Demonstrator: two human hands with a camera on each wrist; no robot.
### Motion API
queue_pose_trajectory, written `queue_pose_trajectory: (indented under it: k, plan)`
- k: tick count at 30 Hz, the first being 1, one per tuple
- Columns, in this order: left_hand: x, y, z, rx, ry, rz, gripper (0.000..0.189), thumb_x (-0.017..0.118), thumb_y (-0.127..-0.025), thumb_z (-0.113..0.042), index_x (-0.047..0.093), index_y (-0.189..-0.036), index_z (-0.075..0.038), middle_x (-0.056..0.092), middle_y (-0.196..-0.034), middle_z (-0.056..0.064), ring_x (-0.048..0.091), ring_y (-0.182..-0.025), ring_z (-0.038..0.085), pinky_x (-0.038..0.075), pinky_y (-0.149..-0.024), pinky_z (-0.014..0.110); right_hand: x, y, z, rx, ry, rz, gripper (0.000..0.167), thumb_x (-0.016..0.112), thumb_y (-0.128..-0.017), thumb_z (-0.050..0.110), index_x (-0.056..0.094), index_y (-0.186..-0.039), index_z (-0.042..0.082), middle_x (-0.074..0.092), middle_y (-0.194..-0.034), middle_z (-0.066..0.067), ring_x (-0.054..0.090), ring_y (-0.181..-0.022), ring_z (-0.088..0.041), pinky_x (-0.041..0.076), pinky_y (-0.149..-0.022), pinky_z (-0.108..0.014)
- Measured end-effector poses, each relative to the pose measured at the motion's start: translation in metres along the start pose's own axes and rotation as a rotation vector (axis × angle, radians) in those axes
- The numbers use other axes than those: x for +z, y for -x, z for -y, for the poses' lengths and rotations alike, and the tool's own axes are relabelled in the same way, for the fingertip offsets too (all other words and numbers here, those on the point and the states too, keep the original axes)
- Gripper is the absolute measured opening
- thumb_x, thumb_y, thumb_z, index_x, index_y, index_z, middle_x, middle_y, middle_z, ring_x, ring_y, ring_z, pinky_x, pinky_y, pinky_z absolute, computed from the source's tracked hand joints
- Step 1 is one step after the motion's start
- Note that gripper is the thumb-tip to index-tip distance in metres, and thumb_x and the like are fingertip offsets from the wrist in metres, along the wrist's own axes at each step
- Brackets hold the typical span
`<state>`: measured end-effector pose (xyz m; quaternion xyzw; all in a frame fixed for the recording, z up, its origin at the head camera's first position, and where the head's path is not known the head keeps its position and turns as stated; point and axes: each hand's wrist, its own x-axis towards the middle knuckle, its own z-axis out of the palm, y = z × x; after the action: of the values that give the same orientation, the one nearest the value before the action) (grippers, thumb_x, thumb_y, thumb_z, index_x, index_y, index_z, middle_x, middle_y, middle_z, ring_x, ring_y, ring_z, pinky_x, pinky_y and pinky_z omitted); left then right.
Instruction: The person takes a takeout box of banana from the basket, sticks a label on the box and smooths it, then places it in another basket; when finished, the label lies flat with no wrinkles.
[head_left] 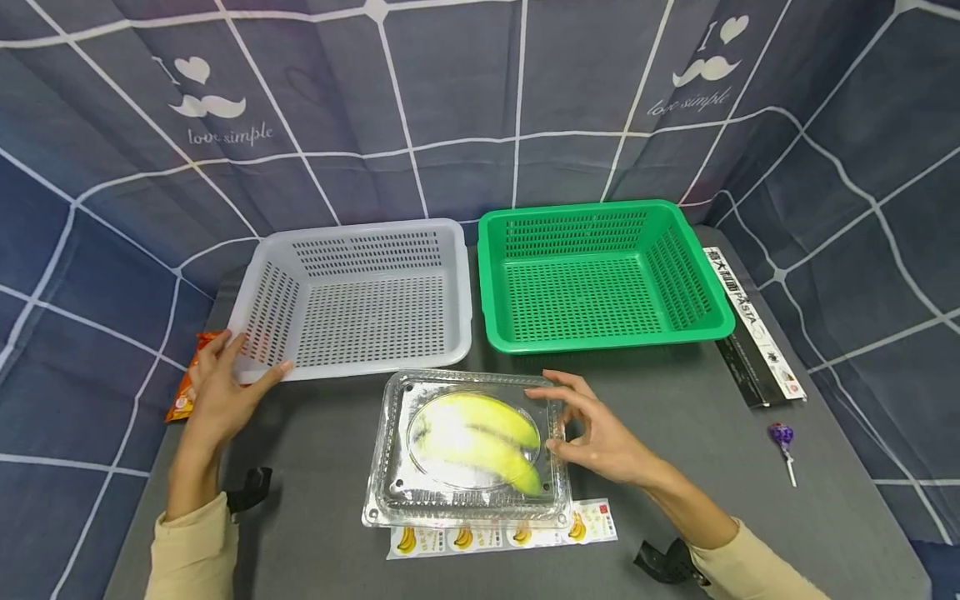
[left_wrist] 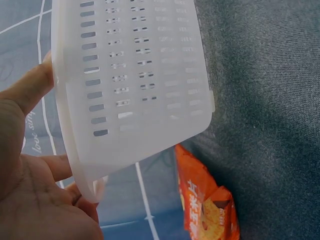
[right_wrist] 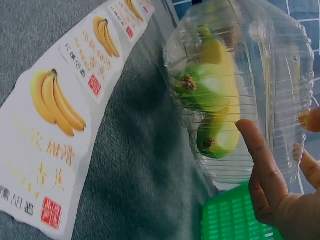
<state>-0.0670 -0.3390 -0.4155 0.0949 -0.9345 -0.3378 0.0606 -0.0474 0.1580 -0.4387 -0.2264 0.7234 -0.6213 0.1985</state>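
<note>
My left hand [head_left: 223, 398] grips the near-left corner of the white plastic basket [head_left: 352, 367], its fingers over the rim. In the left wrist view the fingers reach behind the rim of the basket [left_wrist: 145, 65]. My right hand [head_left: 603, 435] holds the right edge of a clear lidded plastic box [head_left: 390, 492], thumb and fingers spread along that side. Inside the box lie yellow-green bananas [head_left: 480, 433]; the right wrist view shows their green ends [right_wrist: 200, 87]. A strip of banana stickers [head_left: 450, 542] lies at the box's near edge, partly covered by it.
A green basket [head_left: 600, 339] stands right of the white one. Beside it lies a black-and-white pasta box [head_left: 757, 333], with a purple lollipop [head_left: 782, 435] nearer. An orange snack bag [head_left: 183, 400] sits left of the white basket. Dark checked cloth [head_left: 465, 92] surrounds the table.
</note>
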Motion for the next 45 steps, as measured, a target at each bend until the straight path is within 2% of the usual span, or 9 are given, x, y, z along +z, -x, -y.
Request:
queue_pose_trajectory:
  k: [9,16,22,31,34,37,41,43,45]
  plan:
    - [0.001,0.001,0.002,-0.016,0.024,-0.022,0.087,0.072,-0.088,-0.035,0.027,-0.152,0.002,0.012,-0.158,0.025,0.006,-0.140,0.048,0.007,-0.107,0.069,-0.015,-0.003,0.002,-0.023,0.057,0.057,0.067,0.065,-0.082,-0.010,0.045,-0.144,0.007,0.015,-0.158,-0.014,0.047,-0.085,-0.015,0.058,-0.058,-0.035]
    - [0.003,0.004,0.003,-0.021,0.033,-0.026,0.084,0.072,-0.088,-0.035,0.030,-0.150,0.004,0.012,-0.158,0.027,0.006,-0.140,0.048,0.007,-0.107,0.069,-0.028,-0.012,-0.005,-0.005,0.145,0.038,0.064,0.067,-0.083,-0.006,0.049,-0.142,0.009,0.017,-0.158,-0.017,0.049,-0.082,-0.014,0.057,-0.060,-0.032]
    - [0.000,0.005,0.004,-0.005,0.036,-0.028,0.089,0.071,-0.088,-0.034,0.022,-0.153,0.004,0.010,-0.158,0.028,0.003,-0.141,0.051,0.002,-0.108,0.070,-0.033,-0.018,-0.012,-0.016,0.271,0.018,0.066,0.070,-0.081,-0.001,0.050,-0.142,0.015,0.022,-0.157,-0.019,0.050,-0.082,-0.017,0.050,-0.064,-0.029]
    - [-0.001,0.003,0.001,0.006,0.040,-0.030,0.090,0.071,-0.088,-0.033,0.020,-0.154,0.001,0.008,-0.160,0.027,0.002,-0.141,0.050,0.001,-0.108,0.071,-0.033,-0.020,-0.013,0.000,0.280,0.034,0.066,0.071,-0.083,0.001,0.048,-0.144,0.014,0.021,-0.156,-0.020,0.051,-0.081,-0.017,0.053,-0.067,-0.033]
    - [0.000,0.003,0.000,0.025,0.036,-0.055,0.089,0.072,-0.088,-0.031,0.021,-0.154,0.001,0.011,-0.159,0.027,0.003,-0.143,0.049,0.000,-0.108,0.070,-0.033,-0.020,-0.013,0.009,0.305,0.045,0.067,0.070,-0.084,0.004,0.046,-0.145,0.015,0.020,-0.156,-0.020,0.051,-0.084,-0.018,0.051,-0.073,-0.040]
    - [0.003,0.003,-0.003,0.046,0.023,-0.108,0.087,0.076,-0.085,-0.026,0.027,-0.152,0.000,0.020,-0.157,0.027,0.010,-0.143,0.049,0.003,-0.109,0.068,-0.033,-0.020,-0.012,0.019,0.318,0.064,0.068,0.069,-0.083,0.004,0.045,-0.146,0.017,0.018,-0.157,-0.021,0.051,-0.086,-0.019,0.048,-0.078,-0.044]
    - [0.008,0.007,-0.004,0.091,0.038,-0.163,0.081,0.077,-0.085,-0.020,0.033,-0.150,0.000,0.028,-0.154,0.027,0.014,-0.142,0.046,0.005,-0.109,0.064,-0.034,-0.022,-0.013,0.039,0.321,0.075,0.068,0.067,-0.083,0.003,0.046,-0.145,0.019,0.017,-0.157,-0.021,0.051,-0.086,-0.020,0.048,-0.077,-0.041]
    - [0.008,0.012,-0.006,0.131,0.079,-0.192,0.078,0.076,-0.085,-0.015,0.035,-0.150,-0.002,0.031,-0.153,0.025,0.016,-0.142,0.042,0.005,-0.112,0.059,-0.035,-0.022,-0.013,0.055,0.328,0.074,0.069,0.068,-0.083,0.005,0.046,-0.145,0.022,0.017,-0.157,-0.020,0.049,-0.086,-0.020,0.048,-0.075,-0.040]
    - [0.007,0.020,-0.011,0.193,0.130,-0.213,0.077,0.077,-0.084,-0.008,0.037,-0.150,-0.006,0.036,-0.152,0.023,0.022,-0.142,0.030,0.008,-0.116,0.047,-0.036,-0.022,-0.012,0.068,0.326,0.074,0.068,0.068,-0.084,0.006,0.046,-0.146,0.024,0.016,-0.158,-0.018,0.048,-0.086,-0.021,0.047,-0.075,-0.039]
